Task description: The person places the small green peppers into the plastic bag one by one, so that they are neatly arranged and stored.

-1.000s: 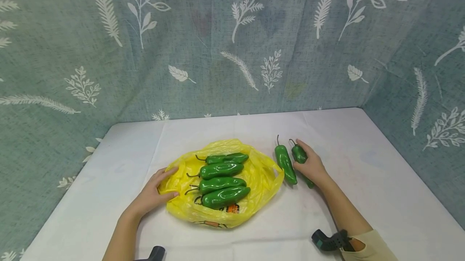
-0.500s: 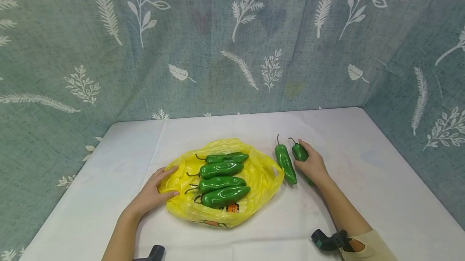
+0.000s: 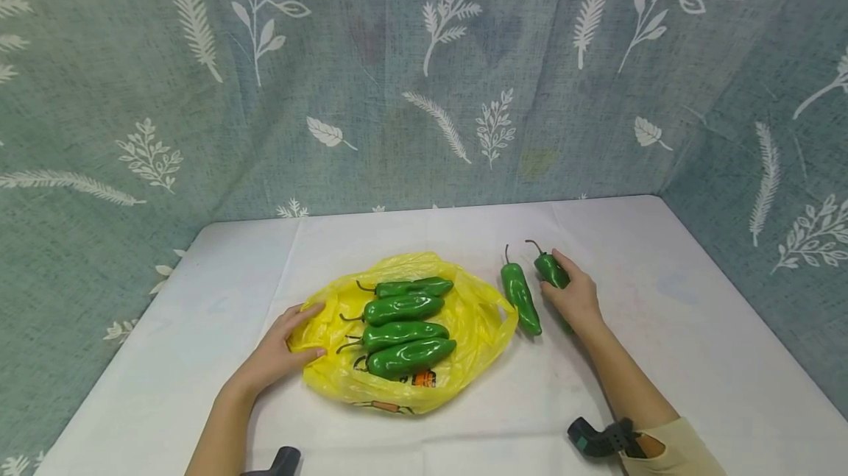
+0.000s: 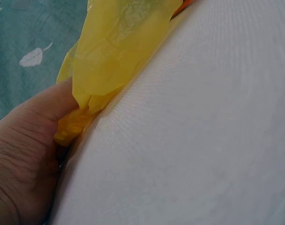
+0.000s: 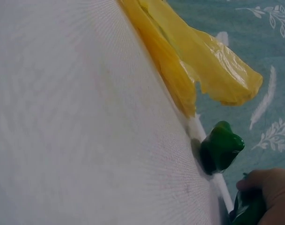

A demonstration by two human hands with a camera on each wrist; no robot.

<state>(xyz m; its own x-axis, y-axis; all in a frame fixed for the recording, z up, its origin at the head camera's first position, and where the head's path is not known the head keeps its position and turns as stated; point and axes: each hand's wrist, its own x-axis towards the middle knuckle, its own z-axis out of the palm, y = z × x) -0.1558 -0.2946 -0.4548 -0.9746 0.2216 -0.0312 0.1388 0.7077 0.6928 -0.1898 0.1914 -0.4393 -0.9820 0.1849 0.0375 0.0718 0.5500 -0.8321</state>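
Note:
A yellow plastic bag (image 3: pixel 477 358) lies with its mouth spread wide, and several green chili peppers (image 3: pixel 407 308) sit side by side in it, stems to the left. My left hand (image 3: pixel 286 343) holds the bag's left edge, thumb and forefinger apart over the rim; in the left wrist view its thumb goes behind the yellow film. Over on the right, my right hand (image 3: pixel 575 299) grips a green chili pepper (image 3: pixel 550 270) between thumb and fingers, its stem pointing away. Another green chili pepper (image 3: pixel 520 299) lies between that hand and the bag, its lower end close to the bag's handle.
A white cloth (image 3: pixel 424 439) covers the table. Behind and at the sides hangs a blue-green curtain (image 3: pixel 371 93) with white leaf prints. A dark wrist camera (image 3: pixel 599 438) is strapped near the right sleeve (image 3: pixel 676 454).
My right hand has shifted slightly right with its chili pepper, whose stem end now lies a little farther away and apart from the neighbouring one. My left hand and the bag stay put.

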